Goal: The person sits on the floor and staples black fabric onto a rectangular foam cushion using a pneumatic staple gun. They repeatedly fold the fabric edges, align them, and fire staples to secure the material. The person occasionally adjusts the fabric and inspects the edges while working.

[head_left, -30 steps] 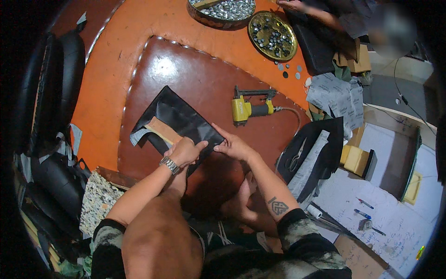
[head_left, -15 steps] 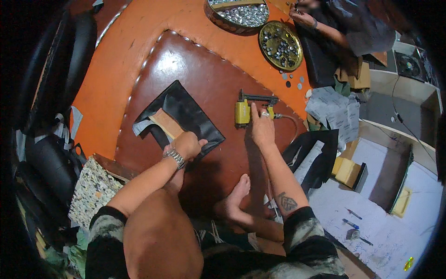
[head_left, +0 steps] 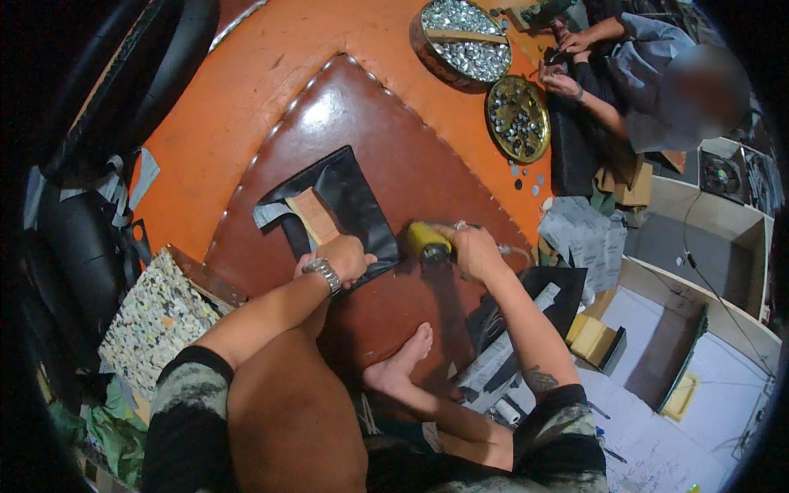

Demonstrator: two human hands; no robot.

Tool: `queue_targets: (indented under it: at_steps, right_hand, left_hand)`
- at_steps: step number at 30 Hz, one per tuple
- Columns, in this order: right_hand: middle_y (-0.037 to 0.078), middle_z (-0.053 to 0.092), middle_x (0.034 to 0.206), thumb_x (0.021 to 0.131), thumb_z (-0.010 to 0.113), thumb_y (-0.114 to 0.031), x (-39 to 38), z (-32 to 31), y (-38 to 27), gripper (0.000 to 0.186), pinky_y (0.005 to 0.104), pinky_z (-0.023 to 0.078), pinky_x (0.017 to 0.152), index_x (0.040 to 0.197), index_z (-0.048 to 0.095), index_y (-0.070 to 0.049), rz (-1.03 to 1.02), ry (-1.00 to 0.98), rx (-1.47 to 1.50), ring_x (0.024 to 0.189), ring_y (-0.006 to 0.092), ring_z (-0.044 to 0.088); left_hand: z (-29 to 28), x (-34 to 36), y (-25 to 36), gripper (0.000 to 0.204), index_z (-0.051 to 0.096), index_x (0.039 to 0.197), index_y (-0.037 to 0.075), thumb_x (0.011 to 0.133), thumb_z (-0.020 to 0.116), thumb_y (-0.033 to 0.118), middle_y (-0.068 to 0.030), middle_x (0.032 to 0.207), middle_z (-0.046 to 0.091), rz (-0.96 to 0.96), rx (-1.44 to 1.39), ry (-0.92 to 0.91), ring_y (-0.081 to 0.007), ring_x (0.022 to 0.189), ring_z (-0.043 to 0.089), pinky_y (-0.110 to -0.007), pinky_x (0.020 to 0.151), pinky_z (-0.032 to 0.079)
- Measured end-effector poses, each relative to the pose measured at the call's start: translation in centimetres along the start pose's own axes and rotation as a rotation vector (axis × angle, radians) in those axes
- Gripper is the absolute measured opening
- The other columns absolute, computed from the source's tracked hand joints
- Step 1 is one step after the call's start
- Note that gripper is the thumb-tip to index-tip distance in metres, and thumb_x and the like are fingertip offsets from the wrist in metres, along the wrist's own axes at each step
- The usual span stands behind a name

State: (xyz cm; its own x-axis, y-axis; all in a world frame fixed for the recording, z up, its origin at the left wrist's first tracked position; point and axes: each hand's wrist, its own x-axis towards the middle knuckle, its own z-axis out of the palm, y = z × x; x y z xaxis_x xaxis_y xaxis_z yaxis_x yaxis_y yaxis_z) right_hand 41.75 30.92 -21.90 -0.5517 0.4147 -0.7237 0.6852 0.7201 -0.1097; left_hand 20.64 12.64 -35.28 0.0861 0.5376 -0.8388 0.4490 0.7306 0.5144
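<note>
A piece of black leather-like sheet (head_left: 362,201) lies on the brown padded board (head_left: 419,156), with a tan wooden strip (head_left: 311,214) on top of it. My left hand (head_left: 345,258), a metal watch on its wrist, is closed on the near end of the strip and the sheet's near edge; its fingertips are partly hidden. Just right of the sheet, my right hand (head_left: 477,251) is wrapped round a yellow air staple gun (head_left: 428,239), which is tilted and a little smeared by motion. A hose (head_left: 518,253) shows behind this hand.
Beyond the board stand a round tin of shiny metal pieces (head_left: 464,62) and a gold tray of dark buttons (head_left: 497,123). A co-worker (head_left: 657,74) sits at the far right. Open drawers (head_left: 657,308) lie to the right, speckled foam (head_left: 160,320) to the left.
The staple gun, flat on the board under my right hand before, is now gripped and tipped up, nearer the black sheet. My left hand stays on the sheet and strip. The view has shifted.
</note>
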Motion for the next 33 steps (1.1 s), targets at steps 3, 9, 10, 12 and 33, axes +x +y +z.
queue_targets:
  at_steps: [3,9,10,12,33]
  right_hand:
    - [0.015,0.076,0.113,0.072,0.084,-0.014,-1.0,-0.9,-1.9,0.067,0.0612,0.05,0.099,0.136,0.07,-0.021,-0.091,0.015,0.007,0.106,0.0389,0.073]
    - [0.013,0.079,0.111,0.074,0.085,-0.02,1.4,0.1,-5.1,0.054,0.0688,0.047,0.106,0.126,0.074,-0.018,-0.031,-0.172,-0.136,0.108,0.0361,0.074]
    - [0.013,0.079,0.111,0.074,0.085,-0.02,1.4,-0.1,-4.8,0.053,0.0683,0.047,0.107,0.126,0.074,-0.018,-0.011,-0.15,-0.127,0.108,0.036,0.075]
    - [0.013,0.079,0.11,0.075,0.083,-0.02,1.7,-0.2,-4.5,0.051,0.0674,0.047,0.107,0.125,0.074,-0.017,-0.004,-0.141,-0.076,0.108,0.0359,0.075]
    - [0.015,0.074,0.119,0.075,0.086,-0.016,0.6,2.2,-1.2,0.063,0.0582,0.047,0.101,0.136,0.068,-0.016,0.131,0.161,0.047,0.117,0.0356,0.069]
  left_hand:
    - [0.8,0.9,-1.4,0.073,0.068,0.058,0.008,0.1,0.06,0.066,-0.0038,0.056,0.068,0.107,-0.174,0.033,-0.0197,0.047,0.067,-0.038,0.049,0.053]
    - [-0.4,0.0,0.3,0.066,0.066,0.059,0.014,0.102,0.058,0.064,0.0013,0.057,0.067,-0.043,0.037,-0.068,-0.0155,0.048,0.066,-0.037,0.049,0.051]
    - [-0.7,-0.7,0.5,0.069,0.068,0.059,0.011,0.102,0.059,0.064,-0.0007,0.056,0.067,-0.007,0.007,-0.05,-0.0173,0.047,0.066,-0.038,0.048,0.052]
    - [-1.3,-1.6,1.1,0.072,0.069,0.059,0.009,0.102,0.059,0.065,-0.0029,0.055,0.067,0.045,-0.029,-0.028,-0.019,0.045,0.066,-0.04,0.047,0.052]
    - [-0.6,-0.7,0.0,0.068,0.067,0.056,0.011,0.099,0.065,0.064,-0.0028,0.053,0.067,0.014,-0.015,-0.026,-0.0182,0.039,0.061,-0.041,0.041,0.048]
